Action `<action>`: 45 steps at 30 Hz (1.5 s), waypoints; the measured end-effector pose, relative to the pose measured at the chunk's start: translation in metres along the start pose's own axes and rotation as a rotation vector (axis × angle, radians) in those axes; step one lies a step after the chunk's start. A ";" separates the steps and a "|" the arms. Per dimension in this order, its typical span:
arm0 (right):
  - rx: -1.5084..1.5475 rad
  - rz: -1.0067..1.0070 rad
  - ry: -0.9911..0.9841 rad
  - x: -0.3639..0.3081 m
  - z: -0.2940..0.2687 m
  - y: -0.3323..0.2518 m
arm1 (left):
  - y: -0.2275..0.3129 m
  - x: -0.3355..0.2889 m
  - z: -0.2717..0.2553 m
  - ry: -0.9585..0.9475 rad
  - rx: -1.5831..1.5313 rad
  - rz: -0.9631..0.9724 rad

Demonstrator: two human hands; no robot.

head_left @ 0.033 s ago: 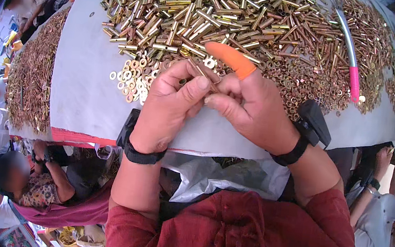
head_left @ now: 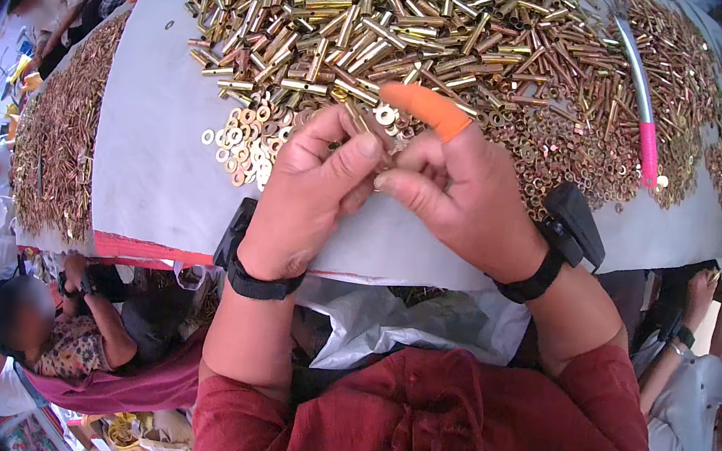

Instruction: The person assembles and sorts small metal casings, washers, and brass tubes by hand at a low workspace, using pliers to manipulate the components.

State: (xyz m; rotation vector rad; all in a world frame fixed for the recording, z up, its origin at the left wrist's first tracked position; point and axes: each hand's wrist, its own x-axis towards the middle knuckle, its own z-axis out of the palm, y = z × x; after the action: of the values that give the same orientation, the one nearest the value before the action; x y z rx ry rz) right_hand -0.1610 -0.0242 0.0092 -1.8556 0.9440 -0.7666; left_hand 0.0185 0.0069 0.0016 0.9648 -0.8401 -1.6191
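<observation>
My left hand [head_left: 313, 179] is closed around a short brass-coloured metal tube [head_left: 357, 118], whose upper end shows between thumb and forefinger. Close beside it, my right hand [head_left: 473, 194] has thumb and fingers pinched at the tube's other end; a small metal piece there is mostly hidden, so I cannot make out its kind. An orange finger cot [head_left: 425, 107] covers the right forefinger, which stretches out to the left above the pinch. Just beyond the hands lie a pile of loose flat washers [head_left: 245, 144] and a big heap of similar metal tubes [head_left: 340, 29].
A pink-handled curved metal tool [head_left: 647, 152] rests on the heap at the right, near many small nuts [head_left: 559, 151]. The pale table cover [head_left: 164, 174] ends in a red edge. Another parts pile [head_left: 67, 126] lies far left. Other people sit on both sides, including one person [head_left: 85, 345] at left.
</observation>
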 end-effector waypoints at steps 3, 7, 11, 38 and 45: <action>-0.175 -0.077 0.018 -0.001 -0.001 0.001 | 0.003 0.002 -0.001 0.041 -0.153 0.007; -0.466 -0.118 -0.034 -0.004 0.007 -0.006 | -0.001 0.004 -0.009 0.105 0.047 -0.026; -0.464 -0.012 -0.009 -0.008 0.014 0.001 | 0.002 0.002 -0.011 0.116 0.056 0.033; 0.288 0.143 0.132 0.002 -0.005 0.015 | -0.009 0.003 0.000 -0.026 0.663 0.230; -0.598 -0.039 0.074 -0.005 -0.047 0.009 | -0.005 0.002 0.000 0.081 0.436 0.093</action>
State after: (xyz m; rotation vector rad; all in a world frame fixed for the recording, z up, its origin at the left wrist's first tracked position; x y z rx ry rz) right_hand -0.2044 -0.0429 0.0196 -2.3740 1.2864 -0.6172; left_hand 0.0161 0.0056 -0.0033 1.2631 -1.1916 -1.3317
